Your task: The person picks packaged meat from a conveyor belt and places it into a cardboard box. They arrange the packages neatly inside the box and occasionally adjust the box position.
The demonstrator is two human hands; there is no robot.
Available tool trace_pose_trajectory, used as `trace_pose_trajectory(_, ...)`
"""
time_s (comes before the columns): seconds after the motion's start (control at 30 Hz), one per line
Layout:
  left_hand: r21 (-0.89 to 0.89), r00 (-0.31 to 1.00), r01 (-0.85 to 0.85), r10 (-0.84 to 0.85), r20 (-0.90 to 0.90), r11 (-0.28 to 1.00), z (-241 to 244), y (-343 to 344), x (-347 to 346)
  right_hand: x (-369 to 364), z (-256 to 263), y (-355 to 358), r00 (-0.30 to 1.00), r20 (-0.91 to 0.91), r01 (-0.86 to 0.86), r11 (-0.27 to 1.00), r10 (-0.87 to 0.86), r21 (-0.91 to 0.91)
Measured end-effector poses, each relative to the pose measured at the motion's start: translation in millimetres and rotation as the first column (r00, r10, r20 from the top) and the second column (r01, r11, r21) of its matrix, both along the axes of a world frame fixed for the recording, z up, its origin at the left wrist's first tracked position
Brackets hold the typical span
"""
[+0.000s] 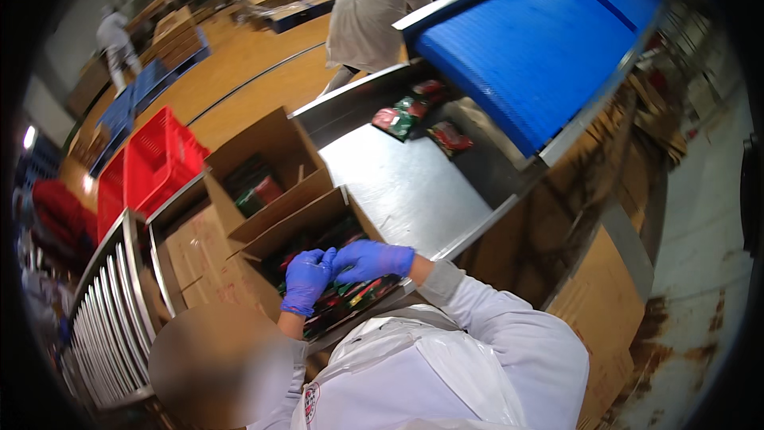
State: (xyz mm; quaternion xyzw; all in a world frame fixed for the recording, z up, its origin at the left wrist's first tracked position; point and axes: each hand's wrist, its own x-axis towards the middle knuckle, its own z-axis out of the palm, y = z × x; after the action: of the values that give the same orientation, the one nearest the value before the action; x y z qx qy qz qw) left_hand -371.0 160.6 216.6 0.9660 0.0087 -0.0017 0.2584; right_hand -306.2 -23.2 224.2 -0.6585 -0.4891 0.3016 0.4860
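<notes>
Both hands wear blue gloves and meet over an open cardboard box [365,206] of dark green and red packets [352,297]. My left hand [308,279] is at the box's left part, its fingers bent against those of the other hand. From the right reaches my right hand [371,261], fingers curled down above the packets. Whether either hand grips a packet is hidden by the fingers. Behind stands a second open box [268,131] with similar packets inside. Several loose packets [396,122] lie on the steel chute [406,185] under the belt's end.
A blue conveyor belt [525,48] slopes to the chute at upper right. Red crates [156,161] and a steel roller conveyor [110,322] stand at left. Flat cardboard [603,310] is at right. A person in a pale apron [367,30] is beyond the chute; another [114,36] is farther off.
</notes>
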Motion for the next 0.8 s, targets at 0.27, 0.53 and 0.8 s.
trace_pose_trajectory(0.27, -0.118, 0.85, 0.124, -0.167, -0.499, 0.985, -18.6, -119.5, 33.9, 10.2, -104.6, -123.4, 0.565, -0.228, 0.767, 0.607, -0.793, -0.207)
trace_pose_trajectory(0.53, -0.452, 0.825, -0.355, 0.047, -0.564, 0.818, 49.0, -41.8, -15.3, 27.8, -189.5, -18.5, 0.568, -0.525, 0.523, 0.77, -0.634, -0.365)
trace_pose_trajectory(0.8, 0.228, 0.635, -0.472, 0.507, -0.583, 0.852, 10.1, 119.9, -129.4, 31.0, -214.7, -8.4, 0.422, -0.688, 0.596, 0.752, -0.591, -0.28)
